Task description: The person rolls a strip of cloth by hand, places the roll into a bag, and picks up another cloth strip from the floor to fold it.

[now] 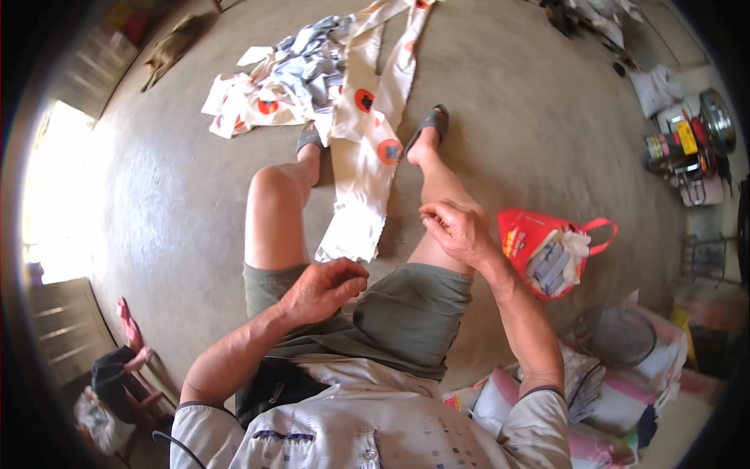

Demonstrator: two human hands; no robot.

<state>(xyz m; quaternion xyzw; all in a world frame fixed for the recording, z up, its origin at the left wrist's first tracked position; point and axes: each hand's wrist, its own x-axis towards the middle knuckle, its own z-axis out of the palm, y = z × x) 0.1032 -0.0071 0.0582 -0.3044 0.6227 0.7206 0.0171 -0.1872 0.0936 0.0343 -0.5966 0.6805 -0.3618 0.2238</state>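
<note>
Floor (547, 117), red bag (516, 234), cloth (553, 264) inside.

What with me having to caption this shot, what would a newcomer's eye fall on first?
Probably the long pale cloth strips with red-orange round prints, stretching away across the floor between the person's feet, with a rumpled cloth heap to their left. Next, the bright red bag on the floor beyond the right hand, its open top showing pale and grey contents.

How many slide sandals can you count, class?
2: left slide sandal, beside the printed cloth heap; right slide sandal, right of the cloth strips. Both are worn; others may be hidden.
</note>
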